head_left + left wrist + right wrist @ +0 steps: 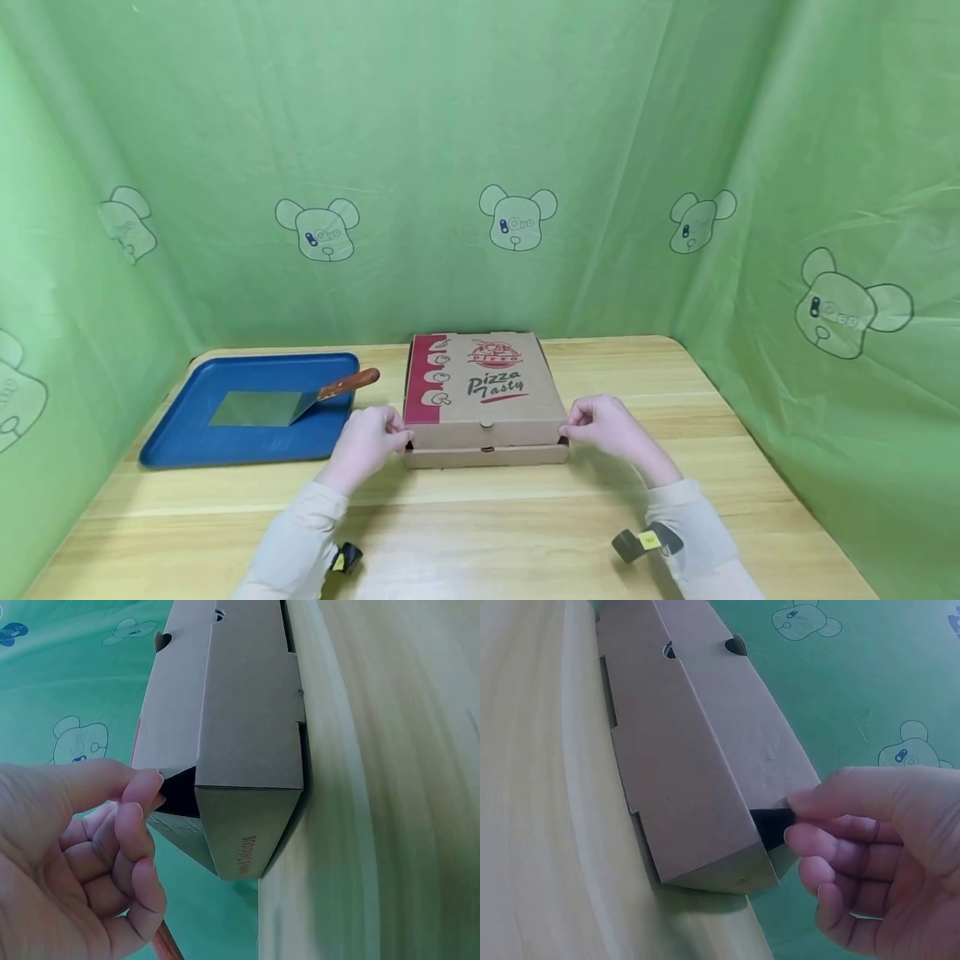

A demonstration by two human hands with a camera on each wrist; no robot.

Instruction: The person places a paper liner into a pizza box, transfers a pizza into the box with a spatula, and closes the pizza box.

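Note:
A brown cardboard pizza box (483,387) printed "Pizza Tasty" lies on the wooden table (480,533), its lid slightly raised at the front. My left hand (401,433) pinches the lid's front left corner. In the left wrist view the thumb lies on top and the index finger under the flap of the box (247,712), where the left hand (146,796) meets a dark gap. My right hand (566,432) pinches the front right corner. In the right wrist view the right hand (796,817) has its thumb on the lid of the box (697,750).
A blue tray (187,433) sits left of the box, holding a metal spatula (258,408) with a wooden handle (348,383). Green printed curtains close in the back and both sides. Bare table runs in front of the box and to its right.

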